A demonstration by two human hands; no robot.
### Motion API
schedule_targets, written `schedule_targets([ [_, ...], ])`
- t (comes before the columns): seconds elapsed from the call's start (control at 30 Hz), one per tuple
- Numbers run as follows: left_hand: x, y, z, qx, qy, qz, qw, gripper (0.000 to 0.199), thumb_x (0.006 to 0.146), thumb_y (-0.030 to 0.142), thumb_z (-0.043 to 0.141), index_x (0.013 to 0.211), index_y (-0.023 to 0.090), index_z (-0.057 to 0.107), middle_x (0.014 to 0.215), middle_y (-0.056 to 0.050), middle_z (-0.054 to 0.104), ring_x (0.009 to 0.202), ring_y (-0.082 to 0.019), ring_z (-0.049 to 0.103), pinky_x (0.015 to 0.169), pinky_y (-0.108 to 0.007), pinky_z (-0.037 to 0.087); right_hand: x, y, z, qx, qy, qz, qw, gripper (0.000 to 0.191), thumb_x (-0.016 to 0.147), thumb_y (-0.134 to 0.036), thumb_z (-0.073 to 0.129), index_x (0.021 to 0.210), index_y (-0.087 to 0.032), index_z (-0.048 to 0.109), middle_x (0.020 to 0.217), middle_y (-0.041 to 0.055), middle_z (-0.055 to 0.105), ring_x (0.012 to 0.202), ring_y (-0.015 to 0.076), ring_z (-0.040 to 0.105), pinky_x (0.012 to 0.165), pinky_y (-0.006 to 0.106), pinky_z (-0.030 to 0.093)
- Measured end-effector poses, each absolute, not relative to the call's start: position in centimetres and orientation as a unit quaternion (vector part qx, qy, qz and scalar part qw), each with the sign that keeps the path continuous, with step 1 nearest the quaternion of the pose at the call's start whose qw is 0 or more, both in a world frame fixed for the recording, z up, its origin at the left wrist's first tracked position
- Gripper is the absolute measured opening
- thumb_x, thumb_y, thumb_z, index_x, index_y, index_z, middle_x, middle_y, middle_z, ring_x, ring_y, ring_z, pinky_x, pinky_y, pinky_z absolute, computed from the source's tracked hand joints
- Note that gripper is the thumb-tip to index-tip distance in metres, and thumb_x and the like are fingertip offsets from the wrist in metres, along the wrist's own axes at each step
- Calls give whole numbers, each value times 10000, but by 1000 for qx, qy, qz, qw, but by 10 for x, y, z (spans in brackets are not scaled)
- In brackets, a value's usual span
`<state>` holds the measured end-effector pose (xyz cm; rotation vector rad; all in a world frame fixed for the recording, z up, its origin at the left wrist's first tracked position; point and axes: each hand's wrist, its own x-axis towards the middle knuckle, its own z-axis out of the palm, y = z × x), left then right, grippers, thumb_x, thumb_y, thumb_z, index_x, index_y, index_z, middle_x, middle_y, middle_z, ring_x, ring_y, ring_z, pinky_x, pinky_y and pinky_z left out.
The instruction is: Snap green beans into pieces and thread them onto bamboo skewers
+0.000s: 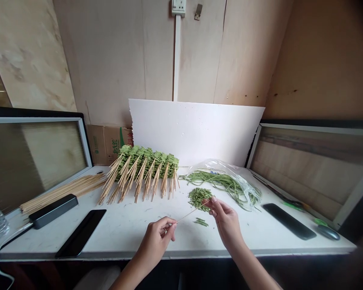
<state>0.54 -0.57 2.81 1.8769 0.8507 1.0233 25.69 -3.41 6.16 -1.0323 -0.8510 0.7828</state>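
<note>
My left hand (157, 237) is closed, pinching one end of a thin bamboo skewer (187, 216) between thumb and fingers. At the skewer's other end, my right hand (226, 219) has its fingertips pressed together; whether a bean piece sits between them is too small to tell. Just behind the right hand is a heap of cut green bean pieces (198, 197). A few more cut pieces (201, 222) lie side by side on the white table (124, 229), below the skewer.
Skewered beans (145, 161) are stacked at the back left, sticks facing forward. Loose skewers (63, 191), a black box (53, 209) and a phone (81, 233) lie left. Whole long beans (220, 179) in a plastic bag, a dark slab (288, 220) and a mouse (328, 232) are right.
</note>
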Motion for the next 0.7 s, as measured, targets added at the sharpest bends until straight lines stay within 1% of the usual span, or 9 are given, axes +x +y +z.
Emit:
schedule_targets([
  [0.23,7,-9,30,743,338,408,409,318,1013,440,540,996,167,702,669,-26,653,662,-181,656,676,-276,520,254,-36,57,-479,-398,313,717,305,850,-511,764,947,-227,820,1038,116,805,1012,323,710,720,360,511],
  [0.37,9,-10,29,739,341,414,408,321,1012,443,540,996,164,697,671,-24,641,638,-170,631,643,-263,499,248,-38,55,-486,-381,300,727,337,837,-529,771,961,-219,817,1039,121,805,1064,341,704,746,374,540],
  [0.47,10,-11,27,742,337,414,407,322,1016,440,532,982,165,695,673,-20,627,645,-166,621,652,-260,498,243,-39,53,-495,-360,288,737,364,821,-545,780,964,-212,817,1044,119,806,1076,343,699,767,385,557],
  [0.57,12,-14,26,746,333,410,406,332,1019,446,526,970,166,697,670,-16,609,644,-162,608,645,-253,491,235,-41,50,-495,-346,294,741,395,809,-562,783,974,-205,815,1051,116,805,1081,338,696,777,385,570],
  [0.7,15,-18,26,745,334,406,410,355,1019,472,519,991,169,701,697,-23,622,655,-166,614,651,-255,496,224,-42,45,-494,-345,331,726,417,803,-573,783,962,-189,813,1034,126,806,1057,331,704,759,377,584],
])
